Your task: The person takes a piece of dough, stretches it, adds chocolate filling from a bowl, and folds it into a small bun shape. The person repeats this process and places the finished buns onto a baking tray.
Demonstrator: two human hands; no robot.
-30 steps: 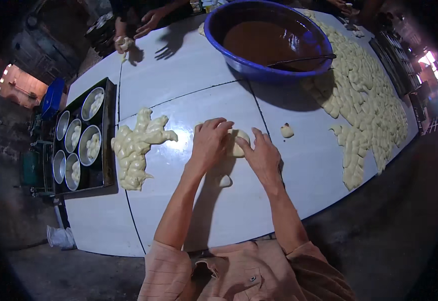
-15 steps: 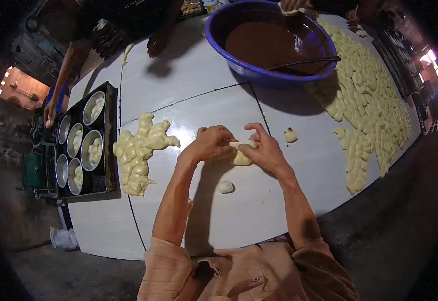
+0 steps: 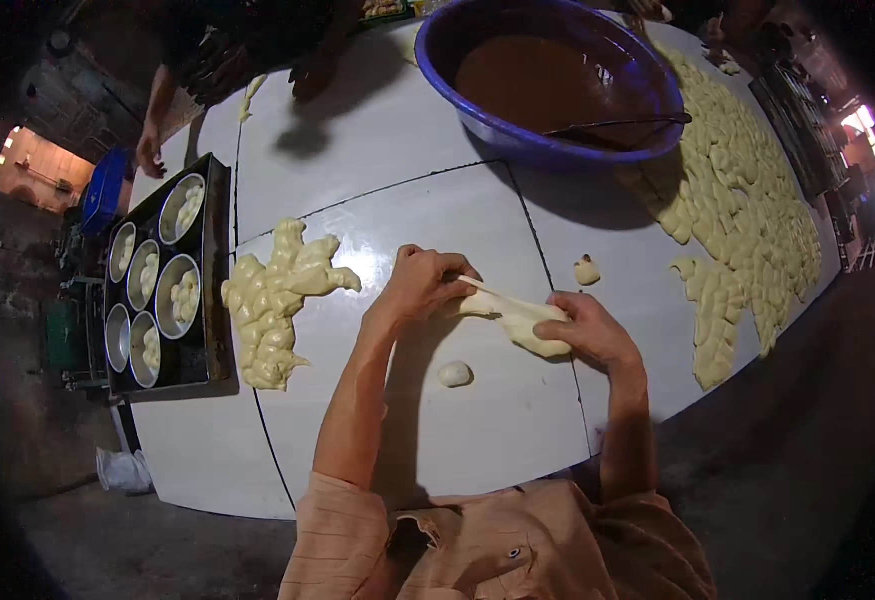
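The left hand has its thumb and fingertips pinched tight on one end of a piece of dough; the right hand grips the wider end, thumb on top. Stretched between them, the dough is on the person's side of the blue basin; whether it touches the table is unclear. A small dough ball sits farther from the basin than the stretched piece, and a dark-spotted lump lies between the basin and the right hand. Left of the basin and nearer the person is a dough heap; right of it spreads a broad sheet of bumpy dough. Well left of the basin stands a black tray of round tins, with a co-worker's hand near its far end.
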